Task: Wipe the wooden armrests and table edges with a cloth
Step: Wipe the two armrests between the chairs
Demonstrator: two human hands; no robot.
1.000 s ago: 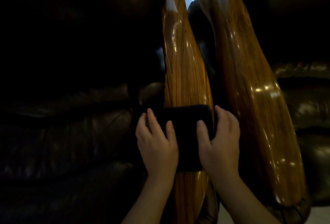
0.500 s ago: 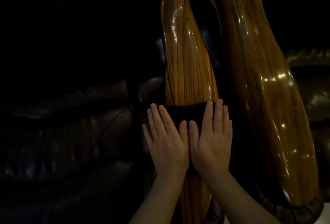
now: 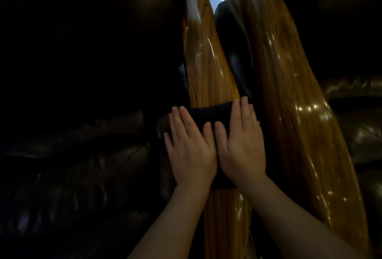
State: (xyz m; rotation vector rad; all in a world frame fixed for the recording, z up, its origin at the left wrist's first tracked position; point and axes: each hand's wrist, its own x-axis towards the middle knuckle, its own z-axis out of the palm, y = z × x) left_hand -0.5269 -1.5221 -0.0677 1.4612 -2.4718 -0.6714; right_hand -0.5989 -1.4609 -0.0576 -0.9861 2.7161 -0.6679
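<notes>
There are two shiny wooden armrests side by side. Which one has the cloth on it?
The left armrest, the narrower one. The dark cloth lies across it under both flat hands, left hand and right hand. The wider right armrest is bare.

1. One view only: head cam, wide-angle, looking fwd and steeply down; nothing shared w/ another view.
2. Sitting close over both hands, left hand (image 3: 191, 151) and right hand (image 3: 241, 147) filling frame centre, forearms coming in from bottom edge.
3. Facing lengthwise along near wooden armrest (image 3: 208, 76), second armrest (image 3: 289, 103) running alongside at right.
4. Edges bending outward w/ lens distortion; dark leather seat (image 3: 72, 165) taking up left side, underexposed.
</notes>
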